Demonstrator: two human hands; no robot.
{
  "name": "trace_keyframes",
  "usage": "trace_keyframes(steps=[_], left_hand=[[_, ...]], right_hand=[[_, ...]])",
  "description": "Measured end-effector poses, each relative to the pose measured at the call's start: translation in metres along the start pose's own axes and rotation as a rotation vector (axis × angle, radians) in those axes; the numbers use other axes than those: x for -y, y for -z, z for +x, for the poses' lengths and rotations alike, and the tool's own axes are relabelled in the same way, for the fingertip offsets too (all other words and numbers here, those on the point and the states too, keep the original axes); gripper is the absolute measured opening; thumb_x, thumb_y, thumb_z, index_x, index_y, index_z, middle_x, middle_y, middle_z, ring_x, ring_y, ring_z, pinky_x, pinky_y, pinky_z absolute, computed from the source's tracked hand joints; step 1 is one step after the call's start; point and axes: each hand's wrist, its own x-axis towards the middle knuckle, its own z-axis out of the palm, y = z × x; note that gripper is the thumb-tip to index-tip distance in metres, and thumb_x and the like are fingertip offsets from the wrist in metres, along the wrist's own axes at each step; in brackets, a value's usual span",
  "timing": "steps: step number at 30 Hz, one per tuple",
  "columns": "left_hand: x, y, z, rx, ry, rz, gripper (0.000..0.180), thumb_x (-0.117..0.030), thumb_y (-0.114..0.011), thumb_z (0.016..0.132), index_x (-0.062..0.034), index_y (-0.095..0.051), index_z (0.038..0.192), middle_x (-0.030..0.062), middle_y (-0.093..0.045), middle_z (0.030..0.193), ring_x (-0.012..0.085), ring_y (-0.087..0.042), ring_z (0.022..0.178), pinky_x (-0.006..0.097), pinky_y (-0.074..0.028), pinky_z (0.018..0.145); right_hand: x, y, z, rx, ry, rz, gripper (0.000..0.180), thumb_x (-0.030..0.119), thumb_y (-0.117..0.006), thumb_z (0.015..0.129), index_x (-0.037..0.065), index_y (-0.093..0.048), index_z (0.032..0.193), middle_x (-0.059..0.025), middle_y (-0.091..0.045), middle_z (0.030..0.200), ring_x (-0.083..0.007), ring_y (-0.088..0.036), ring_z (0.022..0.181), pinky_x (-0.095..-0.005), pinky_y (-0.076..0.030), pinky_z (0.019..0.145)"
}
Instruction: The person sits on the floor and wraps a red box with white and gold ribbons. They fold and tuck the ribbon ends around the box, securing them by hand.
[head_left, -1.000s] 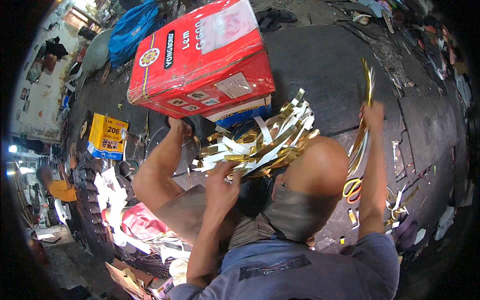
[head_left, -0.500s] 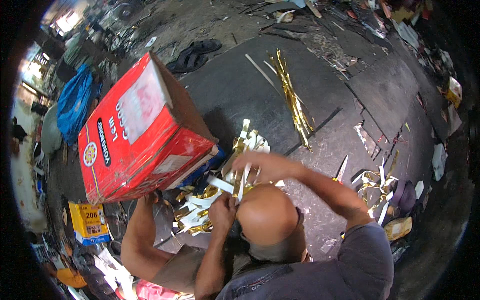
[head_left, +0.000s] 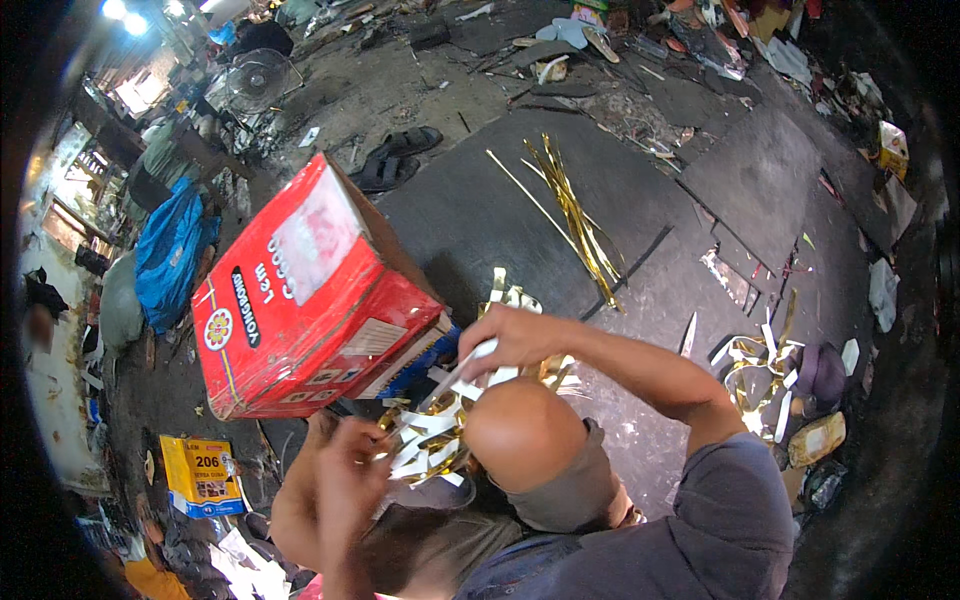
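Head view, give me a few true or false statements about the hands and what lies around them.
1. The right hand holds one end of a white strip. True.
2. The left hand rests on the red box. False: it grips the strip's lower end.
3. A bundle of gold strips lies on the dark mat. True.
4. The red box is blue. False: red, with a blue bag beyond it.

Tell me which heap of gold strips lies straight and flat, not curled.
The long bundle on the dark mat, beyond the red box. The heap by the hands and the one at right are curled.
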Motion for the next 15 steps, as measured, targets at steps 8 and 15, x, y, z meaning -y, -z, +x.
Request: trace_keyframes(steps=[8,15], left_hand=[[0.025,0.229,0.021,-0.042,0.104,-0.049,0.029,-0.027,-0.063,0.100,-0.0017,-0.072,0.089,0.0039,-0.068,0.065,0.0066,-0.056,0.051,0.021,-0.039,0.045],[0.100,0.316,0.085,-0.229,0.184,0.900,0.020,-0.016,-0.064,0.090,-0.0012,-0.073,0.098,0.0159,-0.075,0.090,0.0304,-0.071,0.074,0.042,-0.057,0.067]], right_hand=[[0.132,0.082,0.047,-0.055,-0.038,-0.280,0.028,0.029,-0.071,0.093,0.003,-0.076,0.096,-0.0018,-0.071,0.076,-0.0099,-0.063,0.071,-0.0302,-0.050,0.065],[0.159,0.071,0.151,-0.120,0.011,-0.543,0.026,0.027,-0.068,0.093,0.002,-0.075,0.094,-0.0100,-0.072,0.073,-0.0204,-0.068,0.066,-0.0373,-0.053,0.068]])
